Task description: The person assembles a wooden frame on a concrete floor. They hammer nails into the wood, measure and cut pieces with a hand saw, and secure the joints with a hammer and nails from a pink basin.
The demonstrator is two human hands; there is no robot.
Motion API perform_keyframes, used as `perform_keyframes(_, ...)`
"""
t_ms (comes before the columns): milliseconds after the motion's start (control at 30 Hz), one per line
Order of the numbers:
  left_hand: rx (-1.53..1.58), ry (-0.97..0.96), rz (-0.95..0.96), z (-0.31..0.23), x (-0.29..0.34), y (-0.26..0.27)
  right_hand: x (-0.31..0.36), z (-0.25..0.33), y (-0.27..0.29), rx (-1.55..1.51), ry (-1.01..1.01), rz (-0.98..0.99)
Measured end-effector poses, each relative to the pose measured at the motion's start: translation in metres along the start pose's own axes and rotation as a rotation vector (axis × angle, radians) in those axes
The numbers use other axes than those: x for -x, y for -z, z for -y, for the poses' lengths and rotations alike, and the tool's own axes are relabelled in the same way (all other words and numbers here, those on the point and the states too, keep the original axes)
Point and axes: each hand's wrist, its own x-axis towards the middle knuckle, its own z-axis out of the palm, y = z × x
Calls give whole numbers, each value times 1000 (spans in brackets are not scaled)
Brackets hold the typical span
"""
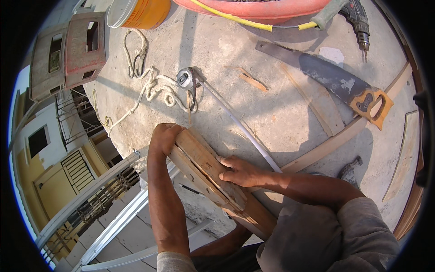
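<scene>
Fingers point(231, 167) of both hands clamped on the stacked wooden boards point(206, 170) at the concrete slab point(281, 104) edge.
I see left hand point(164, 138) wrapping the top end, right hand point(240, 172) pressing mid-board; handsaw point(333, 79) well apart.

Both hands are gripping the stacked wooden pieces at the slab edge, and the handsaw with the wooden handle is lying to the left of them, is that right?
Not quite. Both the left hand and right hand do grip the stacked wooden pieces, but the handsaw lies to the upper right of them on the concrete slab, as the head view shows.
</scene>
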Motion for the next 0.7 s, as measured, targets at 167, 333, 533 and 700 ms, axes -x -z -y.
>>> perform_keyframes(167, -18, 26, -22, -6, 2, -1, 0, -1, -1, -5, 3, -8)
perform_keyframes(333, -32, -2, -26, -8, 2, 0, -1, -2, -1, -8, -7, -12)
perform_keyframes(533, -80, 19, -44, -7, 2, -1, -1, -1, -1, -56, -19, -16)
perform_keyframes(700, -18, 24, -58, -3, 0, -3, -1, -3, 1, -10, 23, -16)
